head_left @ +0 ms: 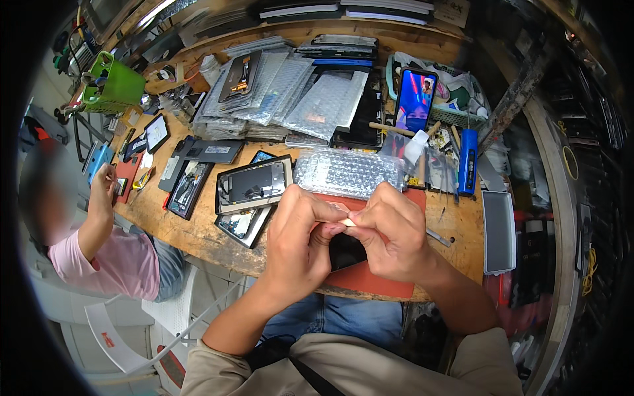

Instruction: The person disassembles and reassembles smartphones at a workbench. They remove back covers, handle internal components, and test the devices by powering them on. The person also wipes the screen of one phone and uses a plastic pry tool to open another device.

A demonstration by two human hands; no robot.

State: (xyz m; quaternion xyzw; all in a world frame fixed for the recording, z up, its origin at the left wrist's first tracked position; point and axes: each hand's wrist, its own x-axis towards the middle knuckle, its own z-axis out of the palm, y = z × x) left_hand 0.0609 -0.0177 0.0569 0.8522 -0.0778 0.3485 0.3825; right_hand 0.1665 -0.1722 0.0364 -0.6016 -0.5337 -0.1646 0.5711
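In front of my chest, above a red mat [376, 282], my two hands meet fingertip to fingertip. My left hand [296, 239] and my right hand [395, 232] are both closed, pinching a small cream-white piece [348, 223] between thumbs and forefingers. Its kind is too small to make out. Under my hands a flat black object [345, 252] lies on the mat, mostly hidden by my fingers. Just beyond the mat rests a clear bubble-wrap package [350, 173]. To the left of my left hand sits an open box with a dark phone screen part [254, 187] in it.
Stacked bubble-wrapped parts [271, 86] fill the back of the wooden bench [231, 247]. A lit phone [415, 99] stands upright before a basket [456, 115]. A blue tool [467, 162] and a grey tray [499, 231] are at right. A co-worker [112, 264] sits at left.
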